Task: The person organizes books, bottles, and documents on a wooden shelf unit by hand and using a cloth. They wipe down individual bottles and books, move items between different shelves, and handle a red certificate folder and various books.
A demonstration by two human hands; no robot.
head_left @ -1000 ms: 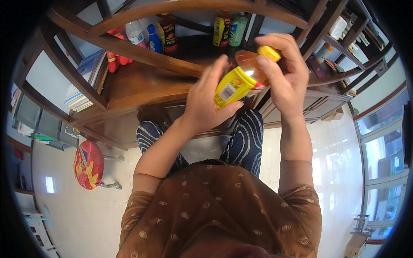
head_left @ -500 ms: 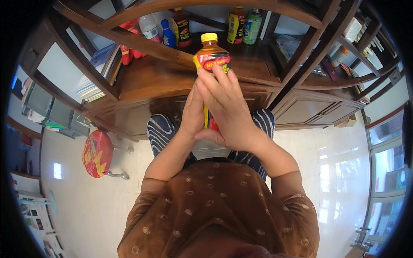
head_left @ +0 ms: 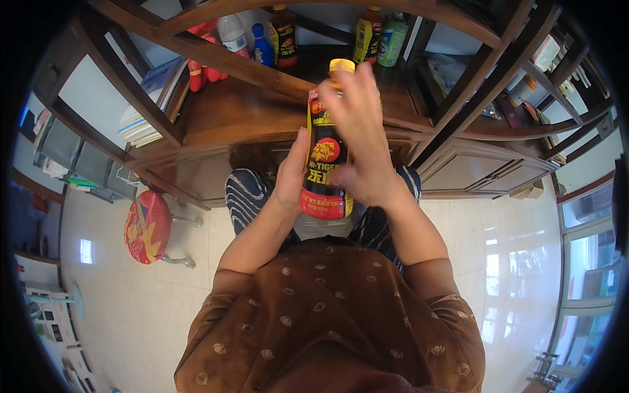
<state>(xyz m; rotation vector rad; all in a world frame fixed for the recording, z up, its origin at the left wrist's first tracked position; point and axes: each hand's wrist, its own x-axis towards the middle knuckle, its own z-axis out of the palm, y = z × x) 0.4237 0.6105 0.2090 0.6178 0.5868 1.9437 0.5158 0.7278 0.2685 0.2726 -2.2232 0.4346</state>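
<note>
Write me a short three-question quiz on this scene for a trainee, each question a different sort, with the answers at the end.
1. Multiple choice: Which hand covers part of the front of the drink bottle? A) left; B) right; C) neither.

2. True or false: On the wooden shelf, the green can stands to the right of the blue bowling-pin-shaped object.

3. Fill in the blank: On the pale floor at the person's left stands a ____ with a red floral seat.

Key:
1. B, the right hand.
2. True.
3. Stool.
</note>
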